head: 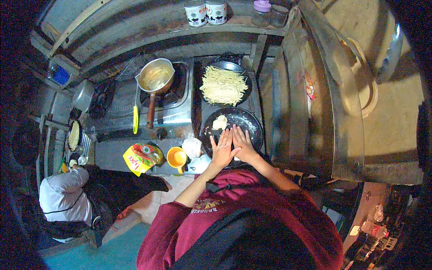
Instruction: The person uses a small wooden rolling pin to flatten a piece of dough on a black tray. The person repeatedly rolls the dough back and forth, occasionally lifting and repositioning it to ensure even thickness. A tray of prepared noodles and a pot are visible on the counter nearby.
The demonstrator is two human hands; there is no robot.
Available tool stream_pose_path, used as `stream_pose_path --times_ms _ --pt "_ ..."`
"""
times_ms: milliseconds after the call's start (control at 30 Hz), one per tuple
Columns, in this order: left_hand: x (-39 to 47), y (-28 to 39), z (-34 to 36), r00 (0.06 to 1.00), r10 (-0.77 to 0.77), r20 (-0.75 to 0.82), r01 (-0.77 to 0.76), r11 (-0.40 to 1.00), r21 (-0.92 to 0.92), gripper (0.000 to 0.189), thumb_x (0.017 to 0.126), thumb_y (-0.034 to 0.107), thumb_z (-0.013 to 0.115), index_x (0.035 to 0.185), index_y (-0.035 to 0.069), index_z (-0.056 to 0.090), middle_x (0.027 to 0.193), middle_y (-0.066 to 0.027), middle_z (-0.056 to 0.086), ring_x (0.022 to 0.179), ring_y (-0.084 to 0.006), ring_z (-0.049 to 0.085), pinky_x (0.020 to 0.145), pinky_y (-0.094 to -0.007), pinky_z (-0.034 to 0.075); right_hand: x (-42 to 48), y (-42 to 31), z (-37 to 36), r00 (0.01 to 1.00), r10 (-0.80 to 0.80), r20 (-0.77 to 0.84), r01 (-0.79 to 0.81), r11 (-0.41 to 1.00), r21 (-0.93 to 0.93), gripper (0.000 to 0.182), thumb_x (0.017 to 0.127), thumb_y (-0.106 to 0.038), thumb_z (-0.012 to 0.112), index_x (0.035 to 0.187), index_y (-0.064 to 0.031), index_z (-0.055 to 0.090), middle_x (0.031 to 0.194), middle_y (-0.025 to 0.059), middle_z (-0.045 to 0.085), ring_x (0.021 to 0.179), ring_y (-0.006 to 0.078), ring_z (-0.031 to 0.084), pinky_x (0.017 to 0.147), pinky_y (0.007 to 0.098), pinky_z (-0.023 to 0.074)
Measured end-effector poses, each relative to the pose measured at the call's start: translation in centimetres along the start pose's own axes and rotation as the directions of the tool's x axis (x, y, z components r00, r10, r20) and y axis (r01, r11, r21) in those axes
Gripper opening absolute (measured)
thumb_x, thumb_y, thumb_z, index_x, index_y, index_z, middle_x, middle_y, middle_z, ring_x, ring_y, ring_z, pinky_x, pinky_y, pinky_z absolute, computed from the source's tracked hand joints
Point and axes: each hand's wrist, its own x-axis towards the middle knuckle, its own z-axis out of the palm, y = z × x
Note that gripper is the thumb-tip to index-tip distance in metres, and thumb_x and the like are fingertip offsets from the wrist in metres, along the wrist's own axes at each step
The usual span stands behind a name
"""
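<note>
Both of my hands lie palm down, side by side, over the near part of a dark round pan (251, 118) dusted with white powder. My left hand (222, 150) has its thumb spread, and my right hand (242, 143) touches it near the thumbs. What lies beneath the palms is mostly hidden; a small pale bit shows below them. Just beyond my fingertips a lump of pale dough (220, 122) sits in the pan. Behind it, thin pale strips of dough (224, 86) are piled on another dark round pan. An orange cup (176, 157) and a white bag (191, 147) stand to the left.
A saucepan (156, 76) rests on a gas stove (175, 116), beside a whisk with a yellow-green handle (135, 119). A yellow pouch (138, 160) lies nearer the front edge. Cans (195, 14) and jars (261, 15) line the back ledge. Another person (65, 199) sits at far left.
</note>
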Motion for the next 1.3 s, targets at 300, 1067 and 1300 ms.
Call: stream_pose_path --times_ms 300,1067,1300 --pt "-1.8 -1.0 1.0 0.956 -0.069 0.285 0.026 0.988 0.151 0.103 0.071 0.076 0.031 0.141 0.003 0.008 0.147 -0.0148 0.011 0.136 -0.0269 0.011 0.098 -0.0635 -0.007 -1.5 -0.6 0.1 0.945 0.096 0.311 -0.073 0.994 -0.086 0.085 0.075 -0.039 0.056 0.141 -0.0074 0.012 0.146 0.0211 -0.003 0.135 0.0388 0.002 0.103 0.0589 0.0035" --pt "-2.1 -1.3 0.8 0.979 -0.104 0.176 0.051 0.958 0.281 0.104 0.071 0.074 0.037 0.139 -0.001 0.015 0.145 -0.0201 0.012 0.135 -0.0278 0.015 0.102 -0.0589 -0.005 -1.6 0.8 -1.5 0.921 0.241 0.306 -0.185 0.962 -0.203 0.105 0.065 -0.054 0.066 0.142 -0.0153 0.006 0.146 0.0206 -0.002 0.136 0.0334 0.003 0.107 0.0519 0.0022" --pt "-2.0 -0.5 0.9 0.999 -0.008 0.042 -0.001 0.973 0.230 0.097 0.072 0.070 0.040 0.135 -0.003 0.027 0.142 -0.0241 0.018 0.132 -0.0343 0.022 0.100 -0.0609 0.010 -1.3 0.2 -1.4 0.989 0.106 0.102 -0.092 0.986 -0.141 0.092 0.073 -0.037 0.060 0.137 0.0061 0.009 0.145 0.0229 0.008 0.135 0.0349 0.010 0.107 0.0503 0.0113"
